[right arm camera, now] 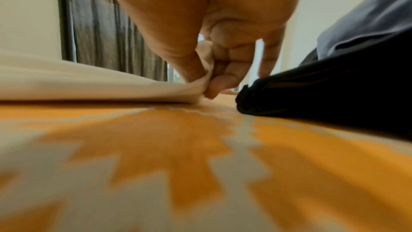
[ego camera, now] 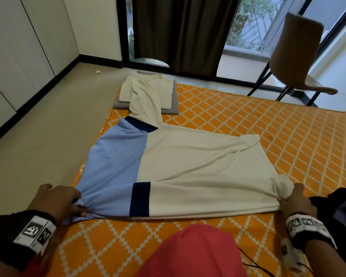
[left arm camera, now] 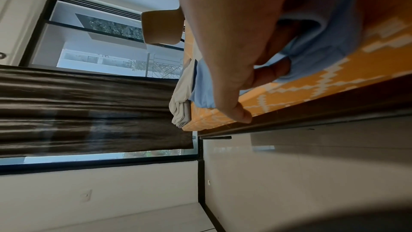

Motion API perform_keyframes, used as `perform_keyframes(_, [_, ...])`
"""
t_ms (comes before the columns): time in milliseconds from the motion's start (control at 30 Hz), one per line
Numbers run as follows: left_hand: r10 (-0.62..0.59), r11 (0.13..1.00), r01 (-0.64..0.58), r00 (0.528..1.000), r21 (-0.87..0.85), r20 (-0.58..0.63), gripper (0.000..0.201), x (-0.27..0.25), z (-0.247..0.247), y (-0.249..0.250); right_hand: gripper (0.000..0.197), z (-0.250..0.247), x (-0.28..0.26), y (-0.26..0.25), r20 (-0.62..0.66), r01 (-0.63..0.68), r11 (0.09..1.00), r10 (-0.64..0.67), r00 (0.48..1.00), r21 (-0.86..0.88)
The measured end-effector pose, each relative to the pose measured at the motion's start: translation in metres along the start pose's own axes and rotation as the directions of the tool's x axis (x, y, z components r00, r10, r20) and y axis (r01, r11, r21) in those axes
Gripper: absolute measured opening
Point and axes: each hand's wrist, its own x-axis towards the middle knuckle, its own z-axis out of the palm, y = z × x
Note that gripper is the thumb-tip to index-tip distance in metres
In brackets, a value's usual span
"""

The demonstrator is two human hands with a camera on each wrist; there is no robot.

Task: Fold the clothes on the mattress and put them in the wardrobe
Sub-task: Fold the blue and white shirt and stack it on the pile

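Note:
A cream and light-blue shirt (ego camera: 188, 166) with navy bands lies spread flat on the orange patterned mattress (ego camera: 278, 120). My left hand (ego camera: 56, 198) grips the bunched blue end of the shirt (left arm camera: 330, 29) at the mattress's left edge. My right hand (ego camera: 294, 198) pinches the cream end (right arm camera: 156, 87) between thumb and fingers (right arm camera: 220, 84). One cream part of the shirt trails back onto a folded cream garment (ego camera: 148, 88) that lies on a grey folded one at the far left corner.
A dark navy garment (ego camera: 340, 208) lies just right of my right hand. A brown chair (ego camera: 296, 56) stands at the far right by the window and dark curtain (ego camera: 180, 33). White wardrobe doors (ego camera: 18, 47) line the left wall. A red-clothed knee (ego camera: 196, 252) sits in front.

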Motion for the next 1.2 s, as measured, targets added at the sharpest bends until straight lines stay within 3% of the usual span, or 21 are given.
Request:
perform_keyframes(67, [-0.018, 0.994, 0.017, 1.000, -0.112, -0.011, 0.048, -0.006, 0.000, -0.003, 0.053, -0.003, -0.013, 0.002, -0.115, 0.010, 0.975, -0.037, 0.993, -0.222])
perform_keyframes(100, [-0.012, 0.980, -0.012, 0.992, -0.198, -0.122, 0.053, -0.005, 0.001, -0.004, 0.057, -0.002, -0.019, 0.001, -0.168, 0.044, 0.956, -0.097, 0.981, -0.292])
perform_keyframes(133, [0.005, 0.960, -0.092, 0.950, -0.264, -0.312, 0.060, -0.004, 0.003, 0.000, 0.058, 0.001, -0.027, -0.004, -0.211, 0.142, 0.943, -0.212, 0.954, -0.302])
perform_keyframes(167, [0.029, 0.940, -0.194, 0.866, -0.281, -0.499, 0.068, -0.002, 0.004, 0.009, 0.058, 0.009, -0.034, -0.012, -0.236, 0.307, 0.911, -0.373, 0.897, -0.275])
perform_keyframes(200, [0.063, 0.917, -0.290, 0.782, -0.274, -0.620, 0.073, -0.001, 0.002, 0.024, 0.061, 0.023, -0.043, -0.021, -0.251, 0.510, 0.825, -0.561, 0.788, -0.243])
perform_keyframes(233, [0.105, 0.892, -0.367, 0.735, -0.263, -0.670, 0.077, -0.001, -0.001, 0.043, 0.065, 0.041, -0.058, -0.034, -0.212, 0.715, 0.663, -0.748, 0.629, -0.219])
perform_keyframes(267, [0.174, 0.873, -0.429, 0.721, -0.234, -0.671, 0.081, 0.001, 0.002, 0.067, 0.066, 0.059, -0.074, -0.047, -0.132, 0.857, 0.461, -0.887, 0.441, -0.230])
perform_keyframes(300, [0.248, 0.865, -0.459, 0.743, -0.204, -0.621, 0.085, 0.001, 0.010, 0.090, 0.064, 0.076, -0.089, -0.058, -0.035, 0.931, 0.267, -0.963, 0.267, -0.248])
perform_keyframes(333, [0.292, 0.871, -0.453, 0.788, -0.190, -0.542, 0.090, 0.002, 0.020, 0.109, 0.063, 0.087, -0.100, -0.066, 0.048, 0.960, 0.142, -0.986, 0.158, -0.241])
perform_keyframes(367, [0.308, 0.884, -0.430, 0.830, -0.183, -0.465, 0.096, 0.001, 0.032, 0.122, 0.064, 0.093, -0.106, -0.072, 0.079, 0.970, 0.096, -0.990, 0.116, -0.222])
perform_keyframes(433, [0.326, 0.888, -0.422, 0.856, -0.180, -0.402, 0.100, -0.001, 0.053, 0.130, 0.069, 0.095, -0.105, -0.073, 0.107, 0.978, 0.132, -0.983, 0.150, -0.162])
perform_keyframes(533, [0.347, 0.869, -0.460, 0.830, -0.182, -0.437, 0.092, 0.003, 0.067, 0.124, 0.062, 0.087, -0.094, -0.067, 0.101, 0.977, 0.210, -0.972, 0.212, -0.029])
perform_keyframes(667, [0.296, 0.880, -0.423, 0.845, -0.216, -0.446, 0.093, 0.010, 0.070, 0.112, 0.068, 0.075, -0.074, -0.055, 0.090, 0.932, 0.361, -0.930, 0.356, 0.039])
perform_keyframes(733, [0.275, 0.891, -0.400, 0.852, -0.213, -0.446, 0.088, 0.009, 0.073, 0.107, 0.069, 0.070, -0.060, -0.048, 0.073, 0.914, 0.406, -0.912, 0.403, 0.019])
perform_keyframes(800, [0.281, 0.894, -0.413, 0.821, -0.176, -0.497, 0.072, 0.010, 0.076, 0.101, 0.075, 0.067, -0.048, -0.040, 0.056, 0.888, 0.460, -0.887, 0.459, 0.005])
perform_keyframes(833, [0.290, 0.894, -0.425, 0.793, -0.145, -0.536, 0.066, 0.012, 0.079, 0.098, 0.084, 0.066, -0.044, -0.036, 0.060, 0.854, 0.519, -0.853, 0.519, -0.006])
perform_keyframes(900, [0.312, 0.889, -0.449, 0.735, -0.086, -0.602, 0.080, 0.016, 0.081, 0.095, 0.093, 0.061, -0.040, -0.031, 0.073, 0.760, 0.648, -0.757, 0.649, -0.039])
perform_keyframes(967, [0.325, 0.903, -0.429, 0.724, -0.029, -0.609, 0.109, 0.019, 0.081, 0.093, 0.094, 0.053, -0.039, -0.026, 0.110, 0.687, 0.716, -0.678, 0.727, -0.123])
perform_keyframes(1000, [0.311, 0.915, -0.403, 0.727, -0.014, -0.612, 0.119, 0.019, 0.080, 0.093, 0.094, 0.051, -0.038, -0.024, 0.130, 0.650, 0.743, -0.637, 0.760, -0.160])
perform_keyframes(1067, [0.258, 0.944, -0.328, 0.778, -0.020, -0.573, 0.135, 0.018, 0.073, 0.092, 0.088, 0.050, -0.032, -0.019, 0.125, 0.611, 0.766, -0.599, 0.791, -0.200])
perform_keyframes(1200, [0.180, 0.974, -0.222, 0.877, -0.044, -0.445, 0.134, 0.013, 0.064, 0.086, 0.080, 0.047, -0.016, -0.008, 0.136, 0.529, 0.815, -0.511, 0.849, -0.238])
